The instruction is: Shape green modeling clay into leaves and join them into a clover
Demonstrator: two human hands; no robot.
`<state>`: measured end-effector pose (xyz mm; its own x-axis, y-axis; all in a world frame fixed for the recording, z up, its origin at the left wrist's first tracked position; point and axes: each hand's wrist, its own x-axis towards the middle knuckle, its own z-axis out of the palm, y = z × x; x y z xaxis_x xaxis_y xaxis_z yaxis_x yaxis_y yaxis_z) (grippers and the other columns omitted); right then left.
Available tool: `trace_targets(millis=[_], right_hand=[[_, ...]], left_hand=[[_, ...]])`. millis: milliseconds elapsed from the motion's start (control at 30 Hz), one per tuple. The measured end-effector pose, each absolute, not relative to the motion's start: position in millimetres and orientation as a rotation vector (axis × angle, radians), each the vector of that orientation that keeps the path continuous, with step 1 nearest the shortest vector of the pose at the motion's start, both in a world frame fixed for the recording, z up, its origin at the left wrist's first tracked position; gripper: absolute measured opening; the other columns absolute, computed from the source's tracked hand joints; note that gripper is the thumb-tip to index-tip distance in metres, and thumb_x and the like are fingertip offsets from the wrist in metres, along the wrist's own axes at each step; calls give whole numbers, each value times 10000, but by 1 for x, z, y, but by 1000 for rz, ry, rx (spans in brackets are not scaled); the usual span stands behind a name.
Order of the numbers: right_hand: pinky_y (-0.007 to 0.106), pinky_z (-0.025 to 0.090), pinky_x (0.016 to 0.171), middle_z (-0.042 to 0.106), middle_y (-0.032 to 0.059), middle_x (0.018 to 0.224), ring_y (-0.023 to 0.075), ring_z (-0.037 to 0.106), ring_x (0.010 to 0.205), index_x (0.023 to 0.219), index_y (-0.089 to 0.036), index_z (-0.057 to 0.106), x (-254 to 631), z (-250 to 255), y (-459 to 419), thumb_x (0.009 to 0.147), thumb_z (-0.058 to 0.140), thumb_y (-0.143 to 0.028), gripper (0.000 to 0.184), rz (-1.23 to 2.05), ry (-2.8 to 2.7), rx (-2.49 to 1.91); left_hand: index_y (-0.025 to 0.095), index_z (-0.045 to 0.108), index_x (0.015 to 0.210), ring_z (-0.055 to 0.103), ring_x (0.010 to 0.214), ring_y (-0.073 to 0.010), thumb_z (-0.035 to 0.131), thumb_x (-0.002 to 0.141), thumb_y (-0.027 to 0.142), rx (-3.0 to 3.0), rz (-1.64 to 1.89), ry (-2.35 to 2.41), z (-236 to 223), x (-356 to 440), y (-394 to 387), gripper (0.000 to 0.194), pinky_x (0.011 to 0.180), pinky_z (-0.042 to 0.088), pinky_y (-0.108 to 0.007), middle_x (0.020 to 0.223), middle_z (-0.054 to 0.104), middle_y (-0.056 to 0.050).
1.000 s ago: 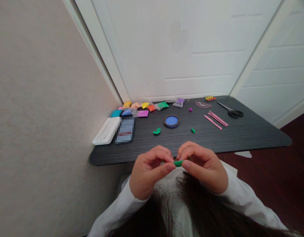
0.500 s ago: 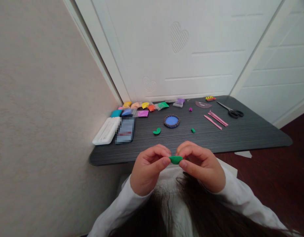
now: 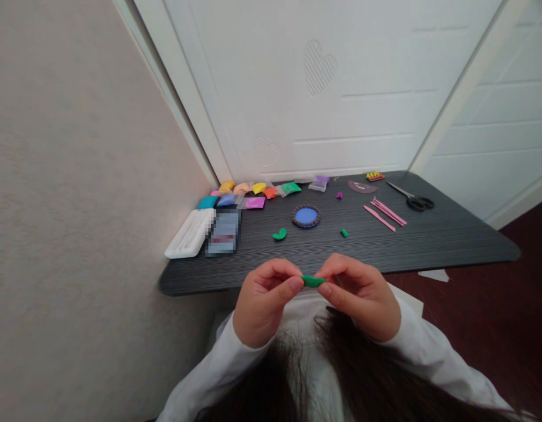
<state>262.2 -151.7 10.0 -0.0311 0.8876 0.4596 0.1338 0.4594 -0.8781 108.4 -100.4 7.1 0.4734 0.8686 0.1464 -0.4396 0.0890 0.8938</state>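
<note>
A slim green piece lies between the two hands, its long axis running left to right. The left hand pinches its left end, the right hand its right, so neither is nearer. It is held up by the near edge of the dark desk; the blue disc lies farther back, before white panels.

Two hands — two embossed hearts, one blue disc — one pair of scissors.
</note>
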Motion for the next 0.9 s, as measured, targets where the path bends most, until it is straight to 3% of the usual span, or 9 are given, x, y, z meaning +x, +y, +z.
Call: trace_targets(millis=[233, 367, 667, 900], right_hand=[[304, 482, 710, 638, 34, 827, 148, 584, 786, 971, -228, 595, 266, 14, -152, 759, 551, -96, 254, 420, -1666, -920], [298, 500, 700, 634, 53, 844, 147, 589, 792, 991, -217, 595, 265, 18, -152, 745, 539, -61, 296, 289, -1711, -923], [277, 494, 730, 628, 49, 890, 145, 584, 835, 1019, -218, 585, 266, 20, -152, 723, 553, -53, 341, 281, -1704, -906], [287, 494, 728, 639, 42, 870, 149, 588, 828, 993, -226, 585, 266, 17, -149, 746, 565, -105, 276, 253, -1699, -944]], left_hand=[[198, 669, 762, 562, 701, -109, 658, 688, 162, 1245, 1121, 542, 8, 104, -101, 83, 651, 450, -224, 742, 633, -8], [201, 671, 766, 575, 737, -113, 648, 690, 124, 1354, 1192, 554, 12, 105, -104, 110, 691, 469, -222, 763, 637, -9], [199, 672, 770, 605, 706, -92, 648, 695, 129, 1262, 1154, 674, 13, 106, -107, 105, 677, 477, -188, 752, 676, 7], [200, 655, 802, 604, 714, -100, 629, 716, 143, 1268, 1142, 682, 13, 107, -106, 107, 683, 475, -203, 764, 668, 8]])
